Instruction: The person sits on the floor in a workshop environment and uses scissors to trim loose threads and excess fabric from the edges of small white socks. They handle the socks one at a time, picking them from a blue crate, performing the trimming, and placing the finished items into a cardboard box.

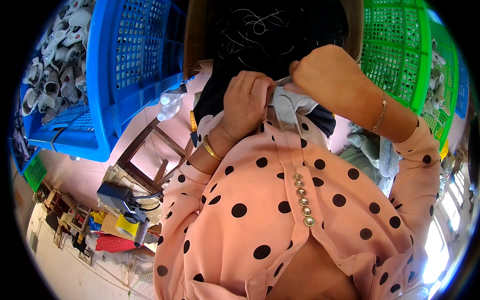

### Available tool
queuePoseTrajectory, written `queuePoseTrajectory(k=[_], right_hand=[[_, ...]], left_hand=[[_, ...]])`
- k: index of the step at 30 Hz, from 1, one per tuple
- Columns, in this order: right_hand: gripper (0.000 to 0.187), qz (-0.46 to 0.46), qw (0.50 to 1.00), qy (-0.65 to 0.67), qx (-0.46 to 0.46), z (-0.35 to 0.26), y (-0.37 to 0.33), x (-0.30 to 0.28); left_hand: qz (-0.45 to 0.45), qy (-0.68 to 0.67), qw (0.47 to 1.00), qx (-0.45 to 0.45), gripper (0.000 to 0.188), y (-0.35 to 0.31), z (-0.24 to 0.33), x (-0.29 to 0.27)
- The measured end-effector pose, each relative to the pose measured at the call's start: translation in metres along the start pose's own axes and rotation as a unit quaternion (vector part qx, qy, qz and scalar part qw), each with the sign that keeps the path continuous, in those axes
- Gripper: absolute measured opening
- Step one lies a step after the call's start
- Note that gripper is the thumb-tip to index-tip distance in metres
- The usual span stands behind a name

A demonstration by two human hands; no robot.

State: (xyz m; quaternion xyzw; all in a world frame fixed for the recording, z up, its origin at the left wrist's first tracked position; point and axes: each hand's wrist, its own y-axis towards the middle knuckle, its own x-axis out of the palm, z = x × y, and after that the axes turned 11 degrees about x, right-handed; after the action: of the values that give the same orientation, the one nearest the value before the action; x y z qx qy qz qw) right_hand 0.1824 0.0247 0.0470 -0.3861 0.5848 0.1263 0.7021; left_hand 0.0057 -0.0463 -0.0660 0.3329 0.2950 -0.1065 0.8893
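Close together over my lap, both my hands are closed on a small white and grey shoe upper (286, 107). My left hand (246, 102), with a gold bangle at the wrist, curls its fingers at the piece's left edge. Higher and to the right, my right hand (327, 75) is bent over in a fist, its fingertips mostly hidden near the top of the piece. Whether a small tool is also between the fingers cannot be seen. Black cloth (280, 40) with loose white threads lies beyond my hands.
A blue crate (102, 100) at the left holds several white shoe uppers (60, 70). Green baskets (397, 50) stand at the right. Cardboard edges (195, 40) flank the black cloth. Plastic bottles (171, 106), a wooden stool (150, 145) and a black device (117, 196) are at the left.
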Motion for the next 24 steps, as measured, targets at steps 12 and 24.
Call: queuePoseTrajectory(k=[12,24], right_hand=[[0.013,-0.022,1.0,-0.015,0.004,-0.003,0.004,0.003],[0.046,-0.037,0.985,0.065,0.155,0.009,-0.005,0.01]], left_hand=[[-0.007,0.003,1.0,-0.002,0.021,0.001,0.0,-0.002],[0.035,0.104,0.992,-0.066,0.008,0.011,-0.018,-0.042]])
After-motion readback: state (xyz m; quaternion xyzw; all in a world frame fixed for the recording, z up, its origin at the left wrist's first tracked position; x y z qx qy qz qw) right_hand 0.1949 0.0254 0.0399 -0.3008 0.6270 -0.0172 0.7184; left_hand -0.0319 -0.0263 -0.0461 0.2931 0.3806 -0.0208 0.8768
